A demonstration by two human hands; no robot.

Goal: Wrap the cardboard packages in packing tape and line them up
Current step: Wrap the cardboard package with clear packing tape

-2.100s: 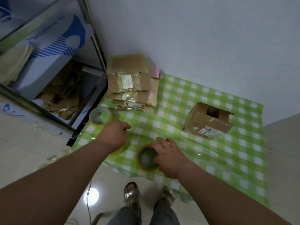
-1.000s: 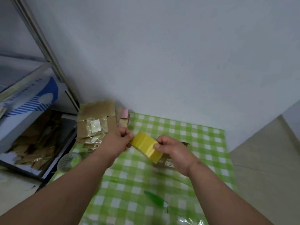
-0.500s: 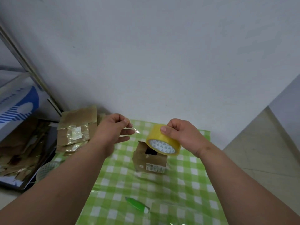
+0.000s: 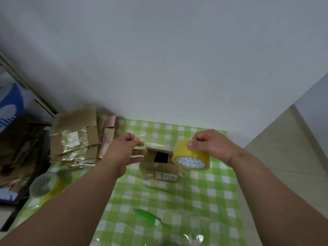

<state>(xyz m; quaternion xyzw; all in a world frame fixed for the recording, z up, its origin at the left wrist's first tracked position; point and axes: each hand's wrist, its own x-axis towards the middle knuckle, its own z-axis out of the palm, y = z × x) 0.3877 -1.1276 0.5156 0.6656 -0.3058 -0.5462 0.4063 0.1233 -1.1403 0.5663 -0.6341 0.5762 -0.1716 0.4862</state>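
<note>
Right hand [image 4: 212,146] grips a yellow roll of clear packing tape [image 4: 190,155], thumb curled over its outer face and fingers behind, holding it raised above the table. Left hand [image 4: 124,150] pinches the free end of a clear strip of tape [image 4: 152,143] between thumb and forefinger; the strip runs between the 2 hands. Below it, a small brown cardboard box [image 4: 159,165] with open top flaps sits on the green-and-white checked tablecloth [image 4: 204,196]. A stack of flat taped cardboard packages [image 4: 76,137] lies at the far left against the wall. A second tape roll [image 4: 45,183] rests at the cloth's left edge. A green utility knife [image 4: 147,214] lies nearer the person.
</note>
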